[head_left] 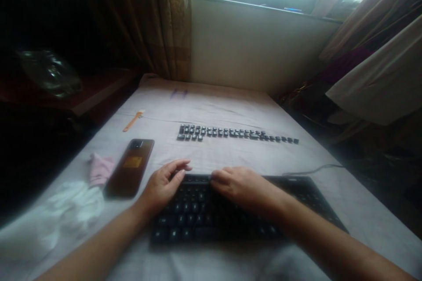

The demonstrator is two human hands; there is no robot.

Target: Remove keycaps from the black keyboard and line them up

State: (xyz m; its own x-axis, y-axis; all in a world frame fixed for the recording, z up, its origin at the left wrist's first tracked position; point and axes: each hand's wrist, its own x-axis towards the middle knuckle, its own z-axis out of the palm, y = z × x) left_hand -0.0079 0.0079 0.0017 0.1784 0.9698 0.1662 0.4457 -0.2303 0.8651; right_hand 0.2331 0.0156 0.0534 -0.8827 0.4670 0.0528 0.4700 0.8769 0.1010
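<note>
A black keyboard (296, 193) lies on the cloth-covered table (231, 109) right in front of me. My left hand (163, 186) rests on the keyboard's upper left corner, fingers curled with the thumb and forefinger near each other at the top edge. My right hand (244, 186) lies over the top middle of the keyboard, fingers bent down onto the upper row; what its fingertips grip, if anything, is hidden. Beyond the keyboard, several loose black keycaps (231, 133) lie in rows.
A brown phone (130, 167) lies left of the keyboard, with a pink cloth (100, 169) and white cloth (74, 206) further left. A small orange brush (133, 120) lies at the back left. The keyboard's cable (313, 170) runs off right. Curtains and a windowsill stand behind.
</note>
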